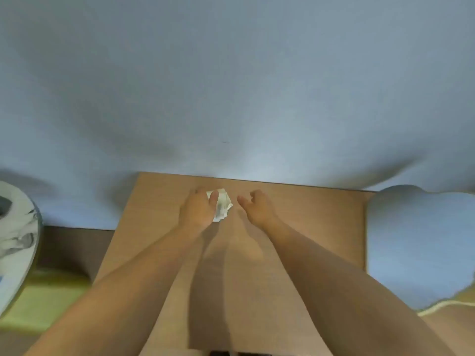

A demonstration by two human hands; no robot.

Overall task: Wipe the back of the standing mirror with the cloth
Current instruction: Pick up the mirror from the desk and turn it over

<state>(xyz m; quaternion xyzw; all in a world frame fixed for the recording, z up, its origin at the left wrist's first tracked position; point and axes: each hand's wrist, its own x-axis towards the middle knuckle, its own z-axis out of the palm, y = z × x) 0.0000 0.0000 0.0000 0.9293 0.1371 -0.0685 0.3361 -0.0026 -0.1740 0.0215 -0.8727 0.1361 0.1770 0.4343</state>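
Observation:
A small crumpled white cloth (223, 205) lies near the far edge of a flat brown wooden board (308, 227) that runs from the wall towards me. My left hand (196, 210) rests over the cloth's left part, its thumb laid across the cloth. My right hand (258, 209) hovers just right of the cloth with its fingers apart and curled, holding nothing. No mirror glass shows. I cannot tell whether the brown board is the mirror's back or a tabletop.
A pale blue-grey wall (231, 86) stands right behind the board. A blue heart-shaped cushion (416, 242) sits at the board's right edge. At the far left is a round white object with grey marbling (15, 240), above a yellow-green surface (46, 299).

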